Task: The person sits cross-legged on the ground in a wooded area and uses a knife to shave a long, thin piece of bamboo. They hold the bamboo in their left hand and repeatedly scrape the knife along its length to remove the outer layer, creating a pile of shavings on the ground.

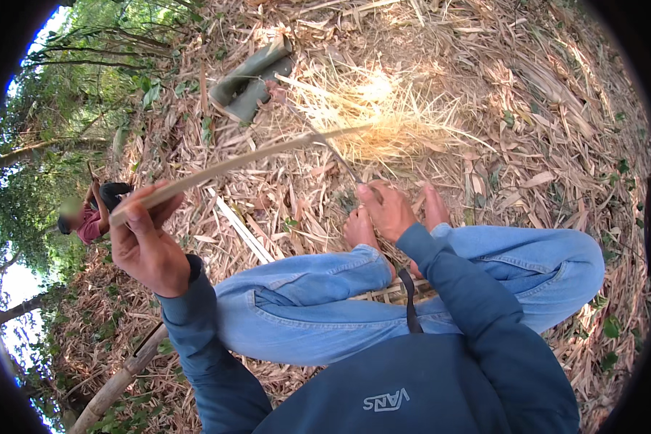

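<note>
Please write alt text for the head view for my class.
A person's left hand holds a long pale strip, which crosses a thin dark tool in the right hand. Ahead, pale shavings and green boots lie on dry leaves.

Down and ahead it looked, this wide, black-edged fisheye on the wearer's head, taking in the blue top [477,369] and jeans [304,318] from close above! The left hand [148,249] and right hand [390,212] sat near the lens, leaf-strewn ground [550,159] spread ahead, and trees [87,90] farther off curved along the left rim.
</note>
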### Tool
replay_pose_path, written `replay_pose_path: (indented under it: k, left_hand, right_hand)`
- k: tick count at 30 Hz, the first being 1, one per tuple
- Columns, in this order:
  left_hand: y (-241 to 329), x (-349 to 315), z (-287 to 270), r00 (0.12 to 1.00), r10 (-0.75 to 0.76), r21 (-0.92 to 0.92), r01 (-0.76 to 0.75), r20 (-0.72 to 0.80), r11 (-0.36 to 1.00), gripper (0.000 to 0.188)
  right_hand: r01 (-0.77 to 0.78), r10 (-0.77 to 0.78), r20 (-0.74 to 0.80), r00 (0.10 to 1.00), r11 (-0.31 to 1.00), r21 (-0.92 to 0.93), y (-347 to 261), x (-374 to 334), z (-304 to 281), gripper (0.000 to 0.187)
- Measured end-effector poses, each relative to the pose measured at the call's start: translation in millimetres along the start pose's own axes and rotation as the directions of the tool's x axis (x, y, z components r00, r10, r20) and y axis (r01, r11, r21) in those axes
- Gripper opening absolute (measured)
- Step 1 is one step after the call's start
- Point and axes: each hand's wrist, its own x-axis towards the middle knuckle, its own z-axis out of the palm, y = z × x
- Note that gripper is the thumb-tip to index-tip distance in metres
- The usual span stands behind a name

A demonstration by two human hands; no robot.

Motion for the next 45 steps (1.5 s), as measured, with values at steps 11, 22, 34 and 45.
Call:
replay_pose_path:
  k: [11,22,34,45]
  left_hand:
    - [4,5,8,0.990,-0.050,0.077,0.061,-0.135,0.995,0.030]
    - [12,6,15,0.981,-0.008,0.128,0.033,-0.192,0.991,0.026]
    - [3,16,12,0.981,-0.181,-0.124,0.172,-0.071,0.977,0.024]
    - [-14,15,19,0.866,-0.465,-0.118,0.489,0.183,0.864,0.024]
  right_hand:
    - [0.036,-0.034,0.031,0.999,0.997,-0.062,3,0,9,0.064]
    - [-0.053,0.041,-0.081,0.996,0.988,-0.146,29,12,5,0.070]
    - [-0.386,0.369,0.117,0.922,0.887,0.252,90,39,15,0.059]
    - [-0.486,0.434,0.224,0.873,0.723,0.492,36,28,5,0.053]
